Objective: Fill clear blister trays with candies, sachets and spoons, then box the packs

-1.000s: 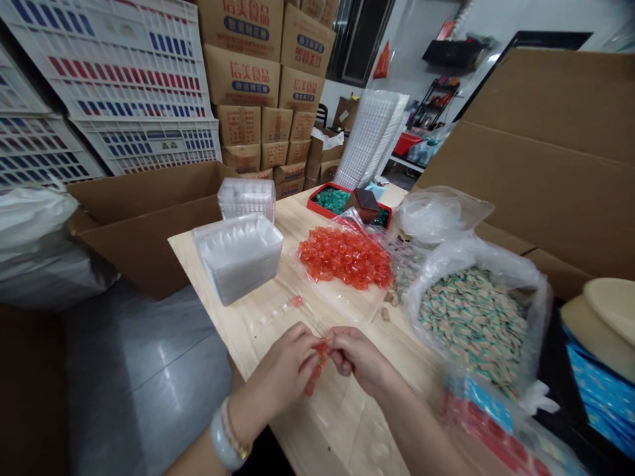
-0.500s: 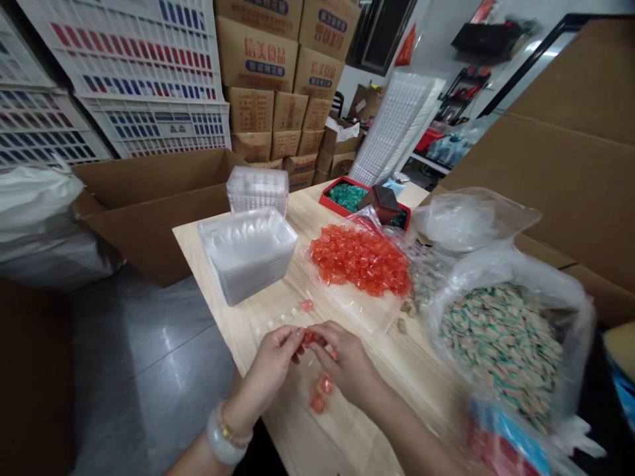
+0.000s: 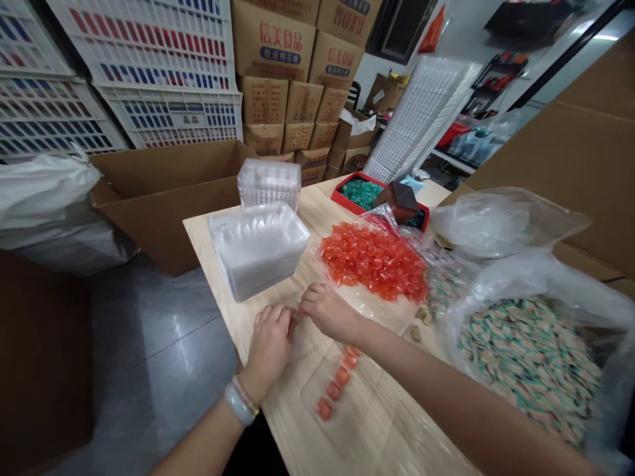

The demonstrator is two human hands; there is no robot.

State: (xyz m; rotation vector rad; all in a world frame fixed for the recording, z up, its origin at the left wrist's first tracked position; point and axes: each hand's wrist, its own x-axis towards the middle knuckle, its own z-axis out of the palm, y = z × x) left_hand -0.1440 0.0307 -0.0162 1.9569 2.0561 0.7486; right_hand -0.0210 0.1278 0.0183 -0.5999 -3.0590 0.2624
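A row of five wrapped red candies (image 3: pixel 338 382) lies slantwise on a clear moulded plastic tray (image 3: pixel 342 413), which rests on the pale wooden table (image 3: pixel 282 430) just below the person's hands. The left hand (image 3: pixel 270 345) and right hand (image 3: pixel 327 312) are close together above the table, their fingertips nearly meeting. The left fingers (image 3: pixel 275 316) are curled loosely together, and the right fingers (image 3: pixel 315 295) lie together, reaching toward the left hand. The fingertips are too hidden to tell whether they pinch anything small. Just beyond the right hand, a heap of wrapped red candies (image 3: pixel 372 261) sits on a clear plastic bag (image 3: pixel 370 304). To its left stands a stack of clear plastic trays (image 3: pixel 258 254), with a second stack (image 3: pixel 268 184) behind it. Farther along the table is a red tray of green-wrapped candies (image 3: pixel 358 194). To the right, a large clear bag of green-and-cream wrapped candies (image 3: pixel 526 363) slumps open. Bracelets (image 3: pixel 240 400) circle the left wrist. Past the table's far edge stand an open cardboard carton (image 3: pixel 163 198) and stacked printed cartons (image 3: pixel 272 49).
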